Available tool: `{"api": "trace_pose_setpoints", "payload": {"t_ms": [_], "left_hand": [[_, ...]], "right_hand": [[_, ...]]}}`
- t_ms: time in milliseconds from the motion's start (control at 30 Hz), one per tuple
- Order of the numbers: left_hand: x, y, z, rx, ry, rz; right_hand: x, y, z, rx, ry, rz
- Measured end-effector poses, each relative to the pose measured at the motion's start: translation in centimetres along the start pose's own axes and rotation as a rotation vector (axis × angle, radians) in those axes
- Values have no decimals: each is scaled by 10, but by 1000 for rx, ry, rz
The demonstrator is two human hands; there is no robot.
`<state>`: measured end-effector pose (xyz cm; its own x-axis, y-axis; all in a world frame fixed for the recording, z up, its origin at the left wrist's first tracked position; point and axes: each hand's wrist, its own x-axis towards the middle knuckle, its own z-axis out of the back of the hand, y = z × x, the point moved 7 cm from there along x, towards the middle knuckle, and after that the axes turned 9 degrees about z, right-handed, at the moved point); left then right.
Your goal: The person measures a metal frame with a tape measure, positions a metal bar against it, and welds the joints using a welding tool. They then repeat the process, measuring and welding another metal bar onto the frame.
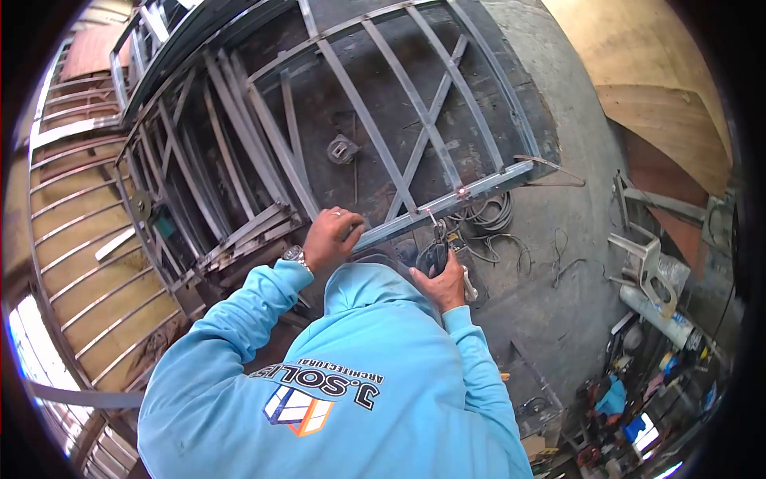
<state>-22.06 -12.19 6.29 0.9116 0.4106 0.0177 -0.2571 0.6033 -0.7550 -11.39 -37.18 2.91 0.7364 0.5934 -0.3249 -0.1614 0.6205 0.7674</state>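
Observation:
My left hand (329, 238), with a ring and a wristwatch, has its fingers curled beside the left end of the near steel bar (391, 230). Whatever may be inside those fingers is hidden. My right hand (444, 283) grips a dark hand tool (435, 257), whose slim metal end reaches up to the edge of that same bar. The bar forms the near side of a welded steel frame (379, 120) with several long crosspieces, lying over a dark worktop (343, 96).
Coiled cable (491, 214) lies on the concrete floor right of the frame. More steel frames (191, 152) lean at the left. A metal stand (646, 255), a gas cylinder (658, 315) and cluttered tools (614, 399) occupy the right. Plywood sheets (658, 112) lie at the upper right.

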Motion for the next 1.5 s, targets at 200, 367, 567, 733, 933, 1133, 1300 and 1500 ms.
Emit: {"api": "trace_pose_setpoints", "payload": {"t_ms": [200,367,567,733,933,1133,1300,1500], "left_hand": [[-46,-9,-46,-352,364,453],[-59,-30,-111,-690,481,645],[-56,-38,-127,-771,499,534],[-60,-30,-134,-756,505,553],[-60,-42,-108,-644,148,317],[-60,-23,-139,-816,492,584],[-69,-16,-146,-729,387,481],[-91,0,-186,-543,637,566]], "right_hand": [[-1,-3,-12,-67,-14,107],[-5,-18,-26,-24,47,96],[-5,-9,-21,-18,27,46],[0,-2,-22,-24,41,98],[1,4,-24,-49,107,60],[4,-8,-26,-142,35,158],[-1,-12,-29,-147,139,83],[0,-13,-27,-154,61,28]]}}
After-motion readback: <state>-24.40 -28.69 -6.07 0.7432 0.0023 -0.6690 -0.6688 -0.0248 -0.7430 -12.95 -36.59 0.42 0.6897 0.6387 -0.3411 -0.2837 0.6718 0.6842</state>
